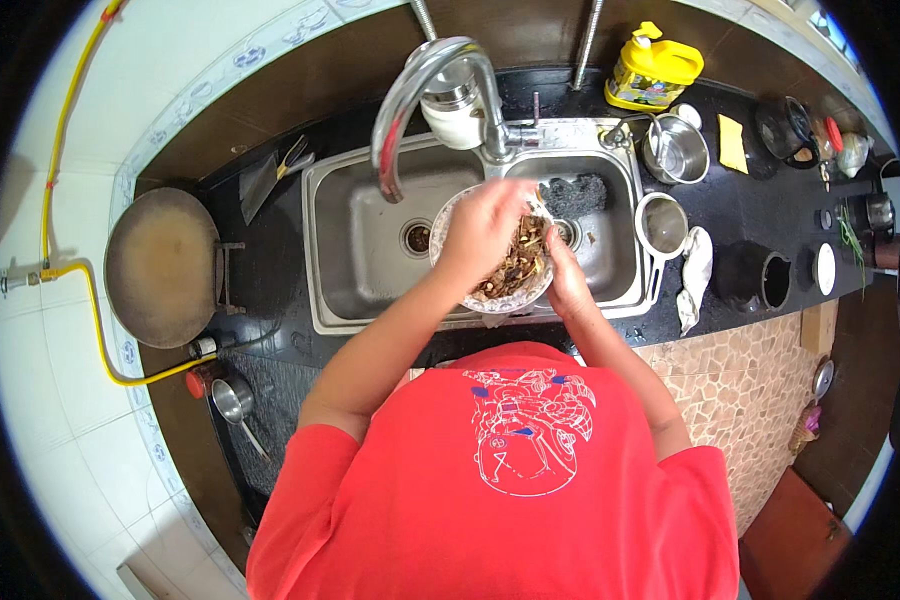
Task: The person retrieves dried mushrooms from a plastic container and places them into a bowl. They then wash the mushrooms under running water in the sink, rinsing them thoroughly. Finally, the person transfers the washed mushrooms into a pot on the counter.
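Observation:
A patterned white bowl (500, 303) hangs over the divider of a double stainless steel sink (360, 225). Brown and yellowish scraps (525, 259) fill much of it. My right hand (566, 274) grips the bowl's right rim, thumb at the edge. Over the bowl's upper left part lies my left hand (484, 229); its fingers are blurred near the top rim, and whether they hold anything is hidden. Behind the bowl rises a curved chrome faucet (487, 90). Dark mesh-like material (574, 195) lies in the right basin, near its partly hidden drain.
A cleaver (259, 187) and a large round pan (161, 266) are on the left counter. To the right stand a steel pot (676, 154), a handled strainer (661, 223), a white cloth (695, 281), a dark jar (750, 277) and a yellow jug (652, 71).

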`<state>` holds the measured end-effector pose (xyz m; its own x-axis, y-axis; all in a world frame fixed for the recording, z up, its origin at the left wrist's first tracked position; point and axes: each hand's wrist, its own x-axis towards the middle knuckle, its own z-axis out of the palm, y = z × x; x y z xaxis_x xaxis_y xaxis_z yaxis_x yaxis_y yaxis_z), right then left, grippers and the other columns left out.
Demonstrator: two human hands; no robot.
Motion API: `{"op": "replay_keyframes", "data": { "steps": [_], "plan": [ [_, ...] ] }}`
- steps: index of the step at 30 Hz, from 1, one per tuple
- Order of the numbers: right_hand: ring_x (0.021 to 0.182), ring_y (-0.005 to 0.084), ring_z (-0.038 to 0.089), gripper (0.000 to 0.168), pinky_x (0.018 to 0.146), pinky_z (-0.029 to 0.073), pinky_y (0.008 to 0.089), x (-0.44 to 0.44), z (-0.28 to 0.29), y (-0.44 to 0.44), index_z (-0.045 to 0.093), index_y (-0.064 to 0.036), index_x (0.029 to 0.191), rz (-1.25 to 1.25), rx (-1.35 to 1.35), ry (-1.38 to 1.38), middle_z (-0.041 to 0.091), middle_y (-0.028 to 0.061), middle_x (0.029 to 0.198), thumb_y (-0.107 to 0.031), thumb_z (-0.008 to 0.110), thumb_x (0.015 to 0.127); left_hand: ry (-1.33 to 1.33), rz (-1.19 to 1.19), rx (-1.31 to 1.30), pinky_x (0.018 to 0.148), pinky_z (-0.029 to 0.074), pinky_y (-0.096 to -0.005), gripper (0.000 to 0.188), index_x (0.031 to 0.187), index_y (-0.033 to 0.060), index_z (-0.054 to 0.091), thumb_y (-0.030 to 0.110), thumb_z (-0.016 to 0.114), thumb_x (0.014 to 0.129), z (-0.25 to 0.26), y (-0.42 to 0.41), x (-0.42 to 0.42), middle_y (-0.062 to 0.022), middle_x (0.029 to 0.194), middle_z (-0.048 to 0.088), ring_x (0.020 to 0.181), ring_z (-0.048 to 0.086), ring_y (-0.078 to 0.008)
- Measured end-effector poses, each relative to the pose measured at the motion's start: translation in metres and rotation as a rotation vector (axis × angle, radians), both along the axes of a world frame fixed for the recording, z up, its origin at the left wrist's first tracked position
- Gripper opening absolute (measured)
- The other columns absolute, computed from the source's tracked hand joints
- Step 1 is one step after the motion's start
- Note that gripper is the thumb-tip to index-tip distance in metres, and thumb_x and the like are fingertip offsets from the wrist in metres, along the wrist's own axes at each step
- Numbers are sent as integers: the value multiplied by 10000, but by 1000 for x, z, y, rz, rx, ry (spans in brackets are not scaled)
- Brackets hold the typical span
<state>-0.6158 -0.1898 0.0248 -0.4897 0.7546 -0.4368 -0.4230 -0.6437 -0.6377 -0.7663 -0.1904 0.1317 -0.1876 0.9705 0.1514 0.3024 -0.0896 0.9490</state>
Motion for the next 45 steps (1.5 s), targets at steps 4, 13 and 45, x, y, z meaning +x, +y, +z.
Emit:
{"op": "replay_keyframes", "data": {
  "steps": [4, 13, 45],
  "plan": [
    [1214, 202, 459, 575, 1039, 338, 344, 25, -14, 2, 410, -1, 1351, -18, 41, -41, 491, 99, 1326, -420, 454, 961, -714, -2, -427, 372, 239, -189, 301, 1018, 15, 587, 277, 443, 978, -1, 81, -1, -4, 612, 491, 433, 367, -50],
    [1228, 221, 452, 600, 1035, 355, 359, 71, -25, -9, 394, 18, 1348, -139, -26, -54, 468, 123, 1347, -426, 472, 953, -440, 89, -634, 356, 190, -223, 369, 907, 71, 503, 438, 489, 933, -72, 191, 17, -17, 598, 459, 432, 320, -77],
    [1272, 256, 414, 668, 1064, 324, 398, -36, -21, -111, 326, -33, 1399, -206, 63, -75, 423, 129, 1390, -501, 444, 937, -1175, -29, -526, 362, 173, -225, 207, 1041, 50, 527, 236, 471, 971, -36, -23, -108, 53, 548, 310, 421, 265, -56]
  ]
}}
